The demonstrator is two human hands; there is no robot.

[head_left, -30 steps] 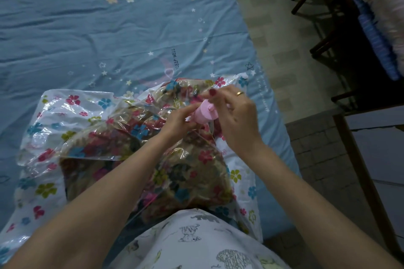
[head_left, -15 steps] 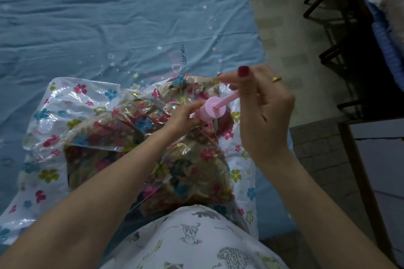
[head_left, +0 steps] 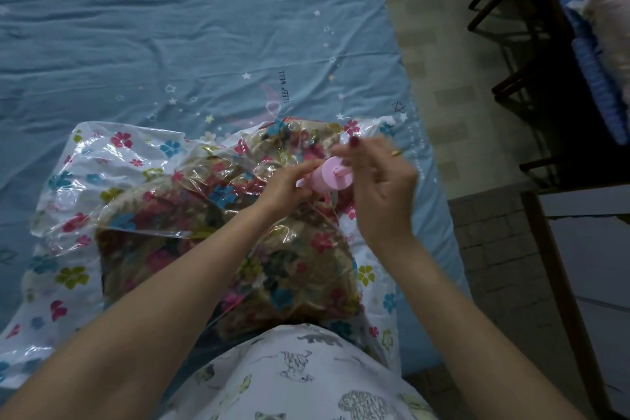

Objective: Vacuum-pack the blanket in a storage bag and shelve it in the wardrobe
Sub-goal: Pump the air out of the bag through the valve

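Blanket (head_left: 238, 259), the floral one, is seen stuffed inside a clear flower-print storage bag (head_left: 102, 160) laid on the blue bedsheet (head_left: 170, 44). A pink hand pump (head_left: 332, 177) is stood on the bag; its barrel is gripped by the left hand (head_left: 289, 184), while its handle is pinched by the right hand (head_left: 381, 187), fingers curled.

floral blanket (head_left: 293, 269) inside clear storage bag (head_left: 102, 160), pink pump (head_left: 332, 177)
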